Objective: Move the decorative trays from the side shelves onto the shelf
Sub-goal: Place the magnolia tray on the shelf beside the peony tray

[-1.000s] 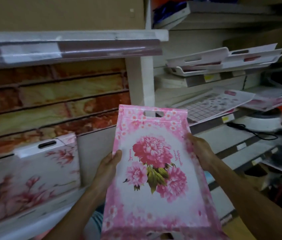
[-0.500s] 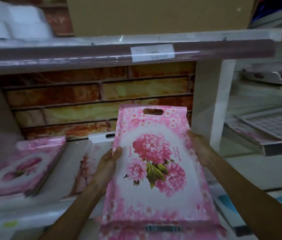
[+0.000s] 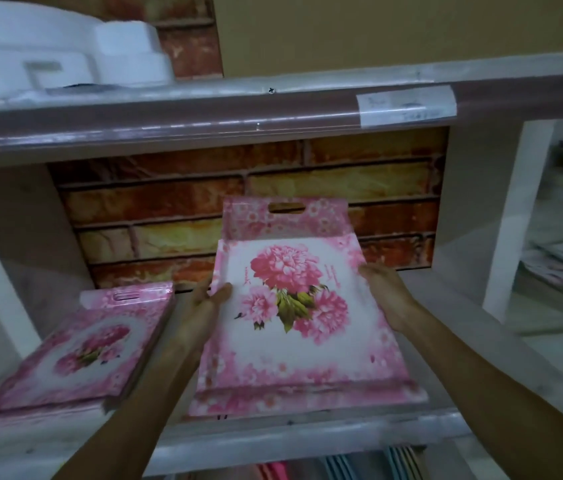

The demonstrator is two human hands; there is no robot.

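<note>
Tray (image 3: 294, 327) lowered onto shelf (image 3: 307, 441); both hands grip its sides.

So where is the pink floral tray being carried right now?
In the head view, the pink floral tray sits centre frame, held by the left hand and right hand, on or just above the shelf, right of another pink tray.

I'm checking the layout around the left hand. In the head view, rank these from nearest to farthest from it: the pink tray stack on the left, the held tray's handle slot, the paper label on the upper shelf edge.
From the left hand:
1. Pink tray stack, just to its left on the shelf.
2. Handle slot, above and to the right, at the held tray's far end.
3. Paper label, far upper right.
</note>
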